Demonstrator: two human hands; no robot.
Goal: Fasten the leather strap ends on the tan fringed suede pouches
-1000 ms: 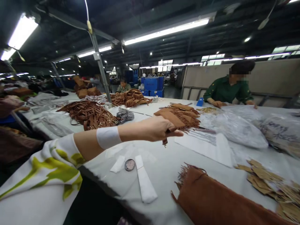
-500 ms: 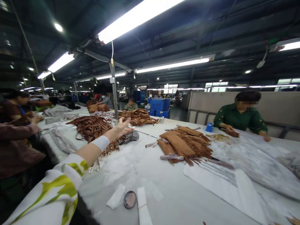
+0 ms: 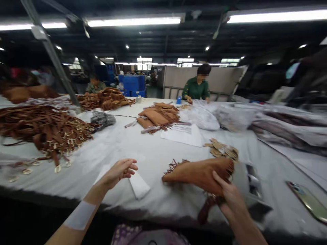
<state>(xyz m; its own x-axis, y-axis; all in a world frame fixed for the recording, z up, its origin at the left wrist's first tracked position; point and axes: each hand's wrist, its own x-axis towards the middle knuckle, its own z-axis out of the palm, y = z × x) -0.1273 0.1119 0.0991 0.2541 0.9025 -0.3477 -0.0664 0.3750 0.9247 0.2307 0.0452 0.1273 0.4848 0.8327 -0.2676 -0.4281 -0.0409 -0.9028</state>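
My right hand [image 3: 231,195] grips a brown suede-like bag [image 3: 196,173] by its right end, thumb on top, the other fingers hidden beneath. The bag is tilted above the table's near edge, with fringe at its left end and a dark reddish-brown piece [image 3: 205,209] dangling under it. To the left, my left hand [image 3: 122,173] hovers over the table with loosely curled fingers and nothing in them. Under and beside that hand lies a white paper strip [image 3: 139,185]. Tan leather-like pieces [image 3: 221,149] lie just beyond the bag.
Brown straps with metal clasps [image 3: 56,132] are heaped at left beside a dark plastic bundle [image 3: 102,118]. Fringed bags [image 3: 158,115] form a pile mid-table. A phone [image 3: 309,200] lies at right, near plastic-wrapped goods [image 3: 288,131]. Across the table works a person in green [image 3: 196,88].
The view has swung right and down. My left hand has drawn back from the strap heap toward the near edge. My right hand now shows, with a brown bag in it.
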